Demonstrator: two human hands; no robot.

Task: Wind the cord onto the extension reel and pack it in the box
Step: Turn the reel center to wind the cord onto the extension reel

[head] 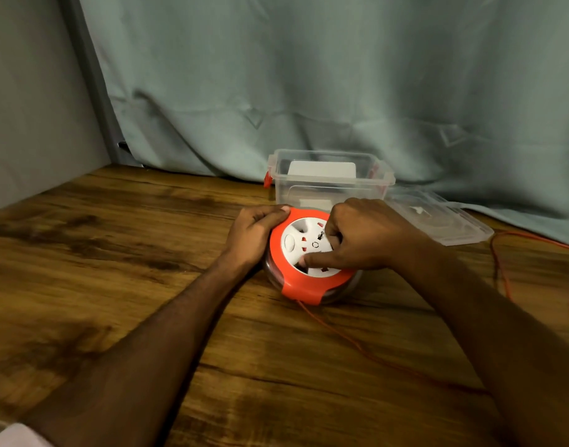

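Note:
The extension reel (304,285), round with an orange rim and a white socket face, lies flat on the wooden table (115,253) in front of the box. My left hand (254,233) grips its left rim. My right hand (363,237) rests on the white face, fingers curled, with the index finger pressed into a recess near the front. A thin orange cord (351,340) runs out from the reel's front edge, passes under my right forearm and loops at the far right. The clear plastic box (328,182) with red latches stands open behind the reel.
The box's clear lid (438,217) lies flat to the right of the box. A grey-green curtain (309,75) hangs behind the table, and a grey wall closes the left side. More orange cord (499,262) curves along the table's right edge.

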